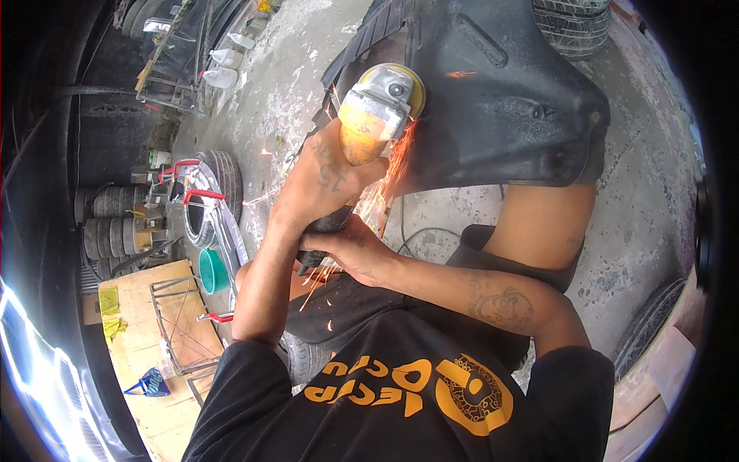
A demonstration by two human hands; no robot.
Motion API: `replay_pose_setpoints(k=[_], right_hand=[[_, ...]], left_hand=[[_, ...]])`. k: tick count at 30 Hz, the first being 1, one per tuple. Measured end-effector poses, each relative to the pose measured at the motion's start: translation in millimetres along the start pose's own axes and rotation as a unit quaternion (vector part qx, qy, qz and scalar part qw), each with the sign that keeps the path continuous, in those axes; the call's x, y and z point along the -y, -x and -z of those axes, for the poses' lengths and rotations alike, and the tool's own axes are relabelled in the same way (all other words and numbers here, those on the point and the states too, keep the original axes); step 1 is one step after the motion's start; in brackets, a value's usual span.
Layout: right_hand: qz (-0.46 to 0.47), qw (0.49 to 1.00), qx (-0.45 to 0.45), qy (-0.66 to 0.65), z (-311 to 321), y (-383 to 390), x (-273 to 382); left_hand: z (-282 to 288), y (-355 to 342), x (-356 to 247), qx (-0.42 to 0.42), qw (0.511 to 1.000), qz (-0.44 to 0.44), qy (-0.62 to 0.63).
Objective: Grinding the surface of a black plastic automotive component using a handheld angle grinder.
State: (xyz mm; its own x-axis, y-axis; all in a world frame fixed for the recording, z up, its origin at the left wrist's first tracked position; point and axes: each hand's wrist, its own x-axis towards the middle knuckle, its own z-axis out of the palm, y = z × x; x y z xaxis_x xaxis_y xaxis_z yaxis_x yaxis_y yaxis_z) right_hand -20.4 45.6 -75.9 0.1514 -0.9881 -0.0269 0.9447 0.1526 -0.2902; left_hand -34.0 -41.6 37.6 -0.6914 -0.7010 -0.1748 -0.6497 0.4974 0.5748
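Observation:
My left hand (319, 181) is wrapped round the yellow body of an angle grinder (362, 127), just behind its grey head. My right hand (354, 250) grips the dark rear part of the grinder, below my left. The grinder's disc meets the left edge of a large black moulded panel (508, 92), though the exact contact is hidden. Orange sparks (396, 169) spray down from the disc past both hands and over my lap. My bare right leg (543, 223) is bent beneath the panel's lower end.
Tyres stand stacked at the left (112, 239) and upper right (570, 27). A tyre (227, 173) with red clamps on a silver piece, a teal bucket (212, 269), cardboard (138, 346) and white jugs (219, 77) lie left. A black cable (423, 232) crosses the concrete floor.

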Motion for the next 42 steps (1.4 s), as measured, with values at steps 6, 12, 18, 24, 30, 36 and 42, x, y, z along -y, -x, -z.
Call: replay_pose_setpoints(k=[6, 12, 18, 24, 30, 36, 42], right_hand=[[0.018, 1.000, -0.016, -0.012, -2.8, 0.0, -1.9], [0.030, 0.999, -0.029, -0.019, -4.9, 1.2, -4.6], [0.020, 1.000, 0.004, 0.013, 8.0, -4.3, -8.7], [0.011, 1.000, 0.002, 0.018, 4.9, 1.0, -4.9], [0.009, 1.000, -0.009, 0.004, 1.1, 1.4, -2.9], [0.013, 1.000, -0.005, 0.004, -0.6, 1.4, 0.8], [0.020, 1.000, -0.001, -0.006, -0.6, 0.4, -0.1]], left_hand=[[-0.7, -1.5, 1.8, -0.008, 0.999, -0.033, -0.010], [-1.3, -0.2, 7.5, -0.016, 0.999, -0.031, -0.017], [0.8, -0.9, 12.9, -0.022, 1.000, -0.005, -0.010], [0.1, 3.8, 14.2, -0.026, 0.998, 0.017, 0.051], [1.1, 2.3, 11.7, -0.023, 1.000, -0.007, 0.007], [1.2, -1.0, 9.1, -0.019, 1.000, -0.007, -0.003], [1.6, -2.8, 6.0, -0.016, 0.999, -0.016, -0.025]])
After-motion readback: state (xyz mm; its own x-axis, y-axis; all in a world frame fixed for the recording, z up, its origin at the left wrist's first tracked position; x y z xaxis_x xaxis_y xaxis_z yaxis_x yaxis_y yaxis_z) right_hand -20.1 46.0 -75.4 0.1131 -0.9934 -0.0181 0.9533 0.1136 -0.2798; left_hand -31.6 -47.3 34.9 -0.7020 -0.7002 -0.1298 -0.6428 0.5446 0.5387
